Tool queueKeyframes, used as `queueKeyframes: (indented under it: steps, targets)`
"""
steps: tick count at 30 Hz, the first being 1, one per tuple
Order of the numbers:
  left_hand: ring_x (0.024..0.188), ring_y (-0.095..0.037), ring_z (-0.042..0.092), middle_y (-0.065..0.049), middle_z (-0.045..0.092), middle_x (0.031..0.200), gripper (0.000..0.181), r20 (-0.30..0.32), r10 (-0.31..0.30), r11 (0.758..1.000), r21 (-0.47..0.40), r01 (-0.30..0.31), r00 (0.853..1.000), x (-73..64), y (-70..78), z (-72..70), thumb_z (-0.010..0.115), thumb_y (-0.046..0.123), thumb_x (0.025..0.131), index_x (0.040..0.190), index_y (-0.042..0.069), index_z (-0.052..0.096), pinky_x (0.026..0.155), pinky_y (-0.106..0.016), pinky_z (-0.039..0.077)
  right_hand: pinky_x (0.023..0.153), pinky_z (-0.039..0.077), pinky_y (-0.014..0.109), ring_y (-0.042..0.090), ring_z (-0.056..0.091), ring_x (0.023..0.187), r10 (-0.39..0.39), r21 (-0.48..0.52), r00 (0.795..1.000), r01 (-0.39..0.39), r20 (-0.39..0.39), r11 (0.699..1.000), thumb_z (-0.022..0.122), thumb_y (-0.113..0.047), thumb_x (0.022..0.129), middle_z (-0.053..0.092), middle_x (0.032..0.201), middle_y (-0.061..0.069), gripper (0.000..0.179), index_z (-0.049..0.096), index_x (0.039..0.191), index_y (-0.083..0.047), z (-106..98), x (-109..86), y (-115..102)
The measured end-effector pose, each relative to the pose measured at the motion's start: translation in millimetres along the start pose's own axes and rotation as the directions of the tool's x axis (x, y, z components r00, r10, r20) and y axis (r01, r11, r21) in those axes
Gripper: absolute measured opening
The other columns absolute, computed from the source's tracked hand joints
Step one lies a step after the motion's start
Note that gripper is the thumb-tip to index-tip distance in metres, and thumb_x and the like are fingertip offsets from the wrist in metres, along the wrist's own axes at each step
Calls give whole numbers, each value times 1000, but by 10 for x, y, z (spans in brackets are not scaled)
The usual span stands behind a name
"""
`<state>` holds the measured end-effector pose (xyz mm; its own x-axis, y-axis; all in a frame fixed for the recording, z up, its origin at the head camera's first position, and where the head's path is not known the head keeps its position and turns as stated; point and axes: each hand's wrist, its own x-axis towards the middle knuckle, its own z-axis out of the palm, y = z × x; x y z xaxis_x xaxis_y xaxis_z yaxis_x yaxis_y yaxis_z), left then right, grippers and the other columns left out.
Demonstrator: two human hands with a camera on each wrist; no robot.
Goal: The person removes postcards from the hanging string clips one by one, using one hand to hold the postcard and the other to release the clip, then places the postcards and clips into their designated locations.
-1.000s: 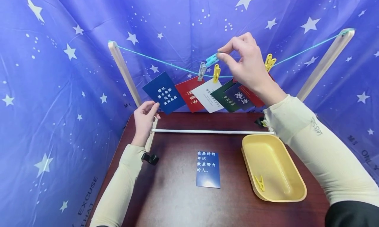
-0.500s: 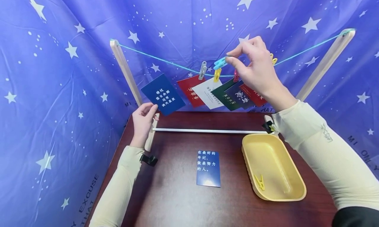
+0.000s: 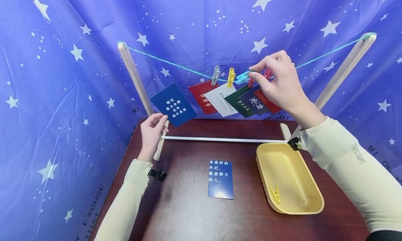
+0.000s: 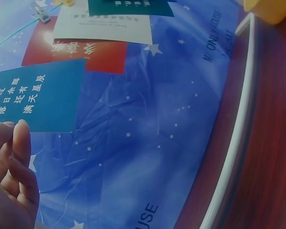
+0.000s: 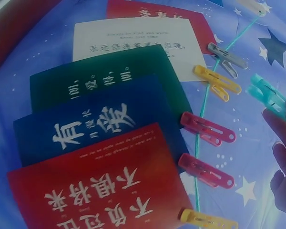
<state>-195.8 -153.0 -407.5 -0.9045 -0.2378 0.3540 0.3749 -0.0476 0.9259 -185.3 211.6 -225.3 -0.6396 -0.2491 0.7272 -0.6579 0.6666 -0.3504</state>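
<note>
Left hand (image 3: 151,133) still pinching a blue card (image 3: 174,104), right hand (image 3: 280,82) has moved its pinched turquoise peg (image 3: 242,77) rightward.

A blue-violet backdrop cloth (image 3: 94,70) hung behind and to both sides of the desk (image 3: 176,206), creased in places and printed with pale stars (image 3: 330,28), scattered dots and dark capital lettering (image 3: 93,209), "EXCUSE" being legible at the near left. The desk was dark reddish brown, a soft sheen lying on its near half. Toward its far edge stood two pale wooden posts, the left post (image 3: 135,78) and the right post (image 3: 345,71), their tops tilted outward. A thin white rod (image 3: 223,140) ran between them, low down. Near the rod's right end sat a yellow tub (image 3: 298,171) with rounded corners and light glinting on its floor.
</note>
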Motion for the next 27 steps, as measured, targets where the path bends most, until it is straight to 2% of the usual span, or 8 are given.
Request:
queueKeyframes:
  steps: [7,9,13,14,16,23,27]
  targets:
    - [46,-6,59,6,74,76,18,33,-8,1000,-15,9,999,-111,-36,43,71,0,97,103,-16,66,45,-15,38,88,28,35,2,37,99,-30,2,999,30,26,1000,79,-3,91,63,99,18,11,74,100,1,-42,-142,80]
    - [47,-6,59,5,73,76,17,44,-19,1000,-17,19,999,-151,-42,57,71,0,97,104,-15,66,45,-16,36,100,30,37,7,40,100,-35,-5,999,35,28,999,80,-1,89,63,99,19,13,74,100,2,-54,-182,107]
    - [49,-7,59,8,74,78,17,53,-40,999,-6,40,998,-208,-58,70,71,1,97,105,-14,67,46,-17,34,102,32,42,22,46,101,-20,-17,999,21,38,1000,82,0,87,65,101,20,15,74,99,2,-70,-255,147]
    - [49,-6,59,9,74,78,18,57,-42,999,0,42,998,-216,-62,70,71,2,98,105,-15,67,45,-17,34,100,32,41,25,47,102,-17,-19,999,18,41,1000,82,0,86,65,102,20,15,74,98,2,-74,-273,155]
    - [49,-6,60,12,73,77,19,69,-40,999,10,39,997,-230,-70,72,71,1,98,106,-15,66,45,-17,33,88,31,40,27,47,103,-17,-20,999,18,47,1000,83,1,85,65,102,20,15,74,97,2,-83,-301,169]
    - [48,-5,60,14,72,77,18,102,-30,1000,10,30,994,-271,-89,103,68,-2,98,105,-18,65,43,-17,34,85,28,36,17,43,101,-48,-12,997,49,58,999,84,3,84,67,97,18,16,74,96,2,-106,-355,208]
    - [47,-5,59,13,71,78,16,109,-17,1000,-5,18,994,-296,-85,128,68,-4,97,104,-19,65,45,-17,40,86,28,36,16,42,99,-64,-11,996,65,67,998,85,3,82,68,95,17,17,74,95,1,-112,-389,221]
